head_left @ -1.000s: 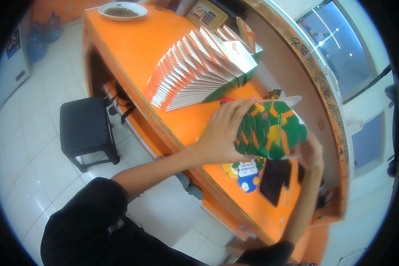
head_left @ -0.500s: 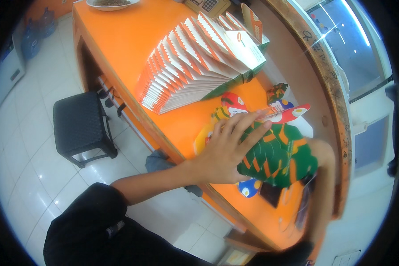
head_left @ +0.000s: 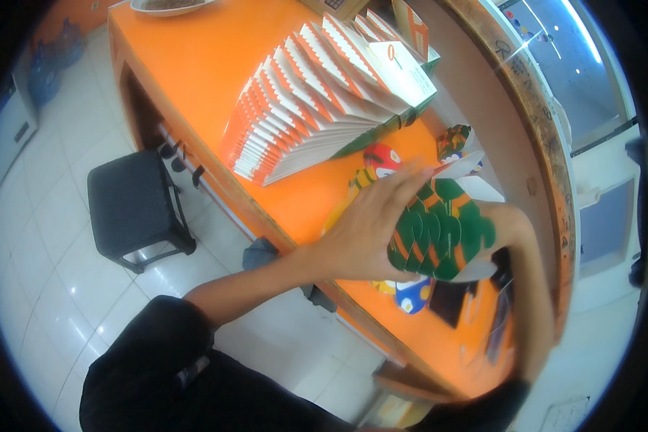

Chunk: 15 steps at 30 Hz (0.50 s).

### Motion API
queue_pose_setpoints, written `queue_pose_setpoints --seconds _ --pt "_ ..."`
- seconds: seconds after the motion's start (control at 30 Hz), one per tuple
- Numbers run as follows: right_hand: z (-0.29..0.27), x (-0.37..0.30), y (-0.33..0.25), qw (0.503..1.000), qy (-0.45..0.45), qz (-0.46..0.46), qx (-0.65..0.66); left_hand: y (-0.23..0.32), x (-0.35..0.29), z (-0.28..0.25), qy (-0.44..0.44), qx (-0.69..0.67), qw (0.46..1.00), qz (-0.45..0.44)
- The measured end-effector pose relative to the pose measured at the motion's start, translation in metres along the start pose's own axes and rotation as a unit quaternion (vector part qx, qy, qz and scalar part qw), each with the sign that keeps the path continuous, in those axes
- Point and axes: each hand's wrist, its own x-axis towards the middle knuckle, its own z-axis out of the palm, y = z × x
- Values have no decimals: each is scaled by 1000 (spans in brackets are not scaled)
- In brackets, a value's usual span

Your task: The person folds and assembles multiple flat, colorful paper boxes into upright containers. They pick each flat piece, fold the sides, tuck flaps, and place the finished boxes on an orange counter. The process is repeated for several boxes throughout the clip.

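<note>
Green-patterned cardboard is clamped between both hands — left forearm across the counter edge, open room beside folded cartons.

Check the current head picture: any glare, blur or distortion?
Head view: fisheye bows the orange counter along its front edge, black fills the corners; head view: white streaks glare on the glass panel, small highlights dot the floor tiles; head view: the left hand looks slightly soft.

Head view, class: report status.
Left hand gripping green-orange cardboard stack. Right hand at its right edge, partly hidden. White-orange cardboard row beyond, clear of hands.
</note>
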Motion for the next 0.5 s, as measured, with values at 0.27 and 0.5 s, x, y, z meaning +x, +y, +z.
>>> queue_pose_setpoints --seconds 0.27,0.5 --pt "2 -2 -41 990 118 -63 33 -2 0 -5 -36 15 999 -29" --pt "20 0 -47 998 60 -36 7 0 15 -14 -136 34 988 -57"
